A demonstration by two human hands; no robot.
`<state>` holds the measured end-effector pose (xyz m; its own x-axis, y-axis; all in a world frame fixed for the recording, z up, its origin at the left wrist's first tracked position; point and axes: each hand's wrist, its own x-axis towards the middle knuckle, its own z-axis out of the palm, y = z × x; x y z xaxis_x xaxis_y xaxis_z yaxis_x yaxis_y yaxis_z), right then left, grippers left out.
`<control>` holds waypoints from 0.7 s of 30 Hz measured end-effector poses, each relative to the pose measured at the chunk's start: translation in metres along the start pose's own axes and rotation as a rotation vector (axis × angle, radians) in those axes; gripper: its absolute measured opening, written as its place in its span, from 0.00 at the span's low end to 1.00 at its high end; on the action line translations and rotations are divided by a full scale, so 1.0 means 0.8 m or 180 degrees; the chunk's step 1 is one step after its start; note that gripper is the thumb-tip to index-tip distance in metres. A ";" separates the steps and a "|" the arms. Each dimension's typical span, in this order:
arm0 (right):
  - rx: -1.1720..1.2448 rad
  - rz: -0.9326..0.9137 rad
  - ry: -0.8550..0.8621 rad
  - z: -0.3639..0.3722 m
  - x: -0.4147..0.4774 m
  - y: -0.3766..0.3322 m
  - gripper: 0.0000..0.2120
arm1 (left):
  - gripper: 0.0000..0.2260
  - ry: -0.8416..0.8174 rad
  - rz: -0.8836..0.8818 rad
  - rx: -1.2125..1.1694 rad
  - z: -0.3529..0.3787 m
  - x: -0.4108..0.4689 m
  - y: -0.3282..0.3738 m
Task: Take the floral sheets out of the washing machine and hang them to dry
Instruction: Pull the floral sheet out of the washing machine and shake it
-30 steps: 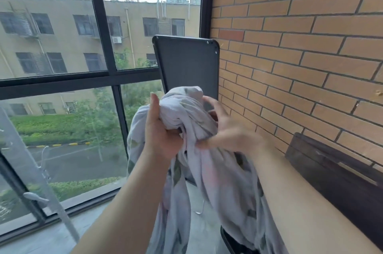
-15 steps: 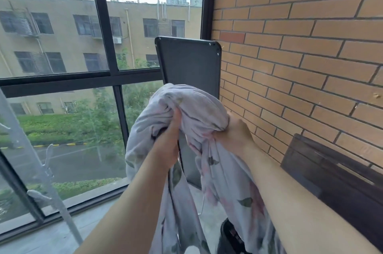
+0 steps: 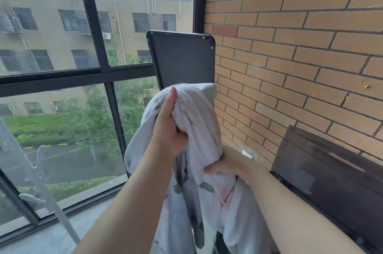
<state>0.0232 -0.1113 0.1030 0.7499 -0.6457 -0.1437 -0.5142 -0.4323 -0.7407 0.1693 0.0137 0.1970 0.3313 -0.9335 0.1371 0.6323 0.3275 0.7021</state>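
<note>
**Both hands gripping the bunched floral sheet**

Your left hand (image 3: 169, 129) is raised in front of you, fingers curled into a thick fold of the floral sheet (image 3: 199, 129) and thumb lying upward along the cloth. Your right hand (image 3: 232, 165) sits lower and to the right, closed round another gathered part of the same sheet, with its fingertips buried in the fabric. The sheet is held in the air between your two hands. It bulges up over the left hand into a rounded bunch, and the rest hangs down between your forearms in loose folds that run out of the bottom of the view. It is pale, printed with green leaves and pink blooms.

Behind the bunch stands a dark flat panel (image 3: 182, 58) with rounded corners, leaning in the corner where the black-framed window (image 3: 93, 75) meets the brick wall (image 3: 290, 46). A dark wooden piece (image 3: 331, 170) rests against the brick at your right. A pale slanting pole (image 3: 51, 202) crosses the lower left, above the grey floor (image 3: 41, 241).
</note>
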 end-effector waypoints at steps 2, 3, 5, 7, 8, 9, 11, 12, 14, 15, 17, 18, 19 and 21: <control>-0.0589 0.0049 0.0450 -0.027 0.011 -0.010 0.12 | 0.30 0.0015 0.0138 -0.0211 -0.012 0.001 0.003; -0.0862 0.0078 0.0758 -0.044 0.015 -0.017 0.08 | 0.29 0.0077 0.0208 -0.0258 -0.018 0.002 0.004; -0.1162 0.0081 0.1481 -0.078 0.021 -0.038 0.09 | 0.28 0.0177 0.0301 -0.0398 -0.030 0.003 0.007; -0.0907 -0.0337 0.2367 -0.103 0.020 -0.066 0.08 | 0.28 0.0277 0.0208 -0.0474 -0.042 0.006 0.007; -0.0610 -0.0833 0.2811 -0.111 0.016 -0.081 0.07 | 0.27 0.0365 0.0085 -0.0457 -0.045 0.007 0.005; -0.0338 -0.1427 0.3159 -0.114 0.010 -0.100 0.08 | 0.26 0.0467 -0.0093 -0.0414 -0.049 0.008 0.001; -0.0009 -0.2406 0.3334 -0.114 0.003 -0.137 0.11 | 0.23 0.0646 -0.0377 -0.0299 -0.050 0.008 -0.009; 0.0168 -0.2618 0.3248 -0.111 0.002 -0.154 0.13 | 0.22 0.0649 -0.0455 -0.0304 -0.048 0.008 -0.013; 0.0436 -0.2604 0.2988 -0.104 0.007 -0.174 0.15 | 0.22 0.0515 -0.0484 -0.0310 -0.045 0.007 -0.019; 0.0269 -0.2261 0.2940 -0.102 0.014 -0.178 0.19 | 0.21 0.0458 -0.0455 -0.0281 -0.046 0.006 -0.018; -0.0690 -0.1107 0.2622 -0.100 0.029 -0.174 0.33 | 0.21 0.0489 -0.0455 -0.0276 -0.051 0.002 -0.011; -0.0900 -0.0706 0.2300 -0.097 0.033 -0.170 0.35 | 0.22 0.0565 -0.0454 -0.0305 -0.056 0.001 -0.007; -0.0737 -0.0591 0.1936 -0.093 0.037 -0.167 0.33 | 0.24 0.0650 -0.0438 -0.0339 -0.061 -0.001 -0.003; 0.0456 -0.0794 0.1393 -0.081 0.041 -0.161 0.23 | 0.26 0.0669 -0.0414 -0.0408 -0.068 -0.005 0.001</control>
<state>0.0873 -0.1176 0.2359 0.5824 -0.7501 0.3135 -0.2571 -0.5358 -0.8043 0.2064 0.0255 0.1591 0.3710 -0.9226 -0.1058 0.7581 0.2352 0.6083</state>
